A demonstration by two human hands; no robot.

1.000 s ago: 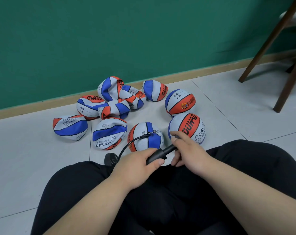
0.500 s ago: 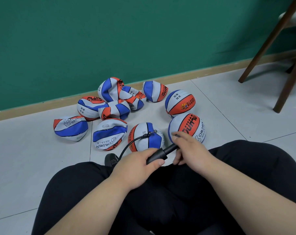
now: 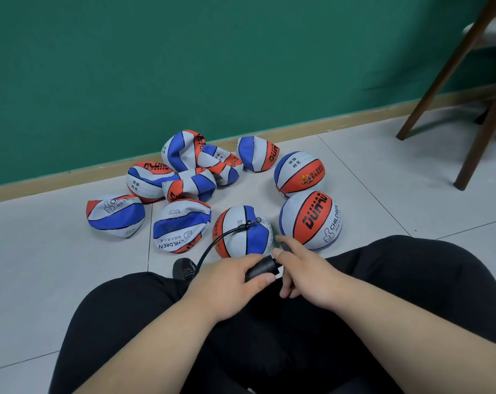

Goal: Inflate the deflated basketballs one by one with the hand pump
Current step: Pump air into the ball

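A seated person's left hand [image 3: 227, 282] wraps around the barrel of the black hand pump [image 3: 259, 270]. The pump's long axis slants up and right from that grip into the right hand [image 3: 306, 271], whose curled fingers pinch the handle. Beyond the grip, the hose [image 3: 212, 245] arcs to a blue-white-orange basketball [image 3: 238, 240] on the floor [image 3: 42, 265].
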